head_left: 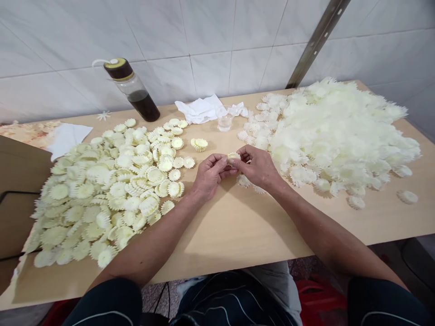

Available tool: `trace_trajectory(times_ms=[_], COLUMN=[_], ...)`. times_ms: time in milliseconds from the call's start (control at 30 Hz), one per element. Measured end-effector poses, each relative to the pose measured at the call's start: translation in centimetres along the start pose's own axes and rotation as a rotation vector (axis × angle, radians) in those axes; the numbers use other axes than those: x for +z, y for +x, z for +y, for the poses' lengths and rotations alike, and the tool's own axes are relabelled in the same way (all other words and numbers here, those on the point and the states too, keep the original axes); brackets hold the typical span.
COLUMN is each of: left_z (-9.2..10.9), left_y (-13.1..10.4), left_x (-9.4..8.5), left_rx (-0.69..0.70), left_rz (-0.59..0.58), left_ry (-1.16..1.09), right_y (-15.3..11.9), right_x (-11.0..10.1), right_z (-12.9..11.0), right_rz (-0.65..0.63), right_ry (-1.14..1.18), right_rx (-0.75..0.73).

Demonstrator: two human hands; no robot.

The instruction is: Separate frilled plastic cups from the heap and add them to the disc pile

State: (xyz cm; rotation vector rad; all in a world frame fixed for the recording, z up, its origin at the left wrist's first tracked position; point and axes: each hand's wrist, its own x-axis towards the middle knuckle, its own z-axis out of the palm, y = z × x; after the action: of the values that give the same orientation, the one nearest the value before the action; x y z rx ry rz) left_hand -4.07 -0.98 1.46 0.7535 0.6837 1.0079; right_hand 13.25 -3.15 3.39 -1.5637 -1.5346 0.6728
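Note:
Between the fingertips of both hands is a small pale yellow scalloped piece point(233, 156), partly hidden by the fingers. My left hand point(211, 174) pinches its left side, and my right hand point(256, 166) grips it from the right. Just behind my left hand a small stack of yellow scalloped cups point(199, 144) sits apart on the table. A wide pile of yellowish scalloped cups point(118, 181) spreads to the left. To the right lies a large heap of whiter, translucent frilly pieces point(333, 131). A few of these pieces point(244, 181) lie beside and below my right hand.
A bottle of dark liquid point(141, 97) stands near the wall, with crumpled white tissue point(200, 109) and a small clear cup point(224, 121) to its right. A cardboard box point(23, 185) is at the left edge of the table point(217, 235).

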Motion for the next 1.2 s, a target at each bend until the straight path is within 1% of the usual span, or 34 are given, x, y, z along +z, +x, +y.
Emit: trace_trajectory(times_ms=[100, 200, 267, 367, 467, 567, 667, 733, 867, 933, 1000, 1100, 1133, 1200], left_z=[0.0, 0.1, 0.3, 0.3, 0.3, 0.2, 0.2, 0.2, 0.2, 0.1, 0.0, -0.1, -0.1, -0.2], left_y=[-0.1, -0.2, -0.2, -0.1, 0.0, 0.2, 0.2, 0.2, 0.2, 0.3, 0.3, 0.4, 0.4, 0.4], left_x=[0.1, 0.1, 0.0, -0.2, -0.4, -0.5, -0.4, -0.3, -0.2, -0.2, -0.2, -0.3, -0.4, -0.4], left_rx=[-0.025, -0.037, -0.035, -0.025, -0.015, -0.001, 0.019, 0.025, 0.013, 0.007, 0.008, 0.006, 0.004, 0.008], left_rz=[-0.005, -0.028, -0.044, -0.055, -0.052, -0.032, 0.007, 0.027, 0.065, 0.105, 0.150, 0.179, 0.174, 0.155], left_ry=[-0.009, 0.019, 0.050, 0.101, 0.136, 0.152, 0.159, 0.162, 0.191, 0.217, 0.243, 0.278, 0.285, 0.289], right_y=[0.0, 0.0, 0.0, 0.0, 0.0, 0.1, 0.3, 0.3, 0.2, 0.2, 0.3, 0.8, 1.0, 1.3], right_x=[0.1, -0.2, -0.4, -0.7, -0.9, -0.8, -0.7, -0.6, -0.5, -0.6, -0.9, -1.8, -2.1, -2.8], right_z=[-0.3, -0.7, -0.9, -1.0, -0.8, -0.4, 0.0, 0.2, 0.0, -0.2, -0.3, -0.4, -0.5, -0.5], right_rz=[0.032, 0.017, 0.003, 0.001, -0.032, -0.054, -0.004, 0.031, 0.057, 0.073, 0.125, 0.234, 0.243, 0.204], right_ry=[0.071, 0.109, 0.082, -0.014, -0.089, -0.053, 0.100, 0.163, 0.107, 0.075, 0.094, 0.216, 0.267, 0.353], right_rx=[0.013, 0.047, 0.040, -0.025, -0.078, -0.046, 0.047, 0.076, 0.086, 0.079, 0.066, 0.062, 0.064, 0.060])
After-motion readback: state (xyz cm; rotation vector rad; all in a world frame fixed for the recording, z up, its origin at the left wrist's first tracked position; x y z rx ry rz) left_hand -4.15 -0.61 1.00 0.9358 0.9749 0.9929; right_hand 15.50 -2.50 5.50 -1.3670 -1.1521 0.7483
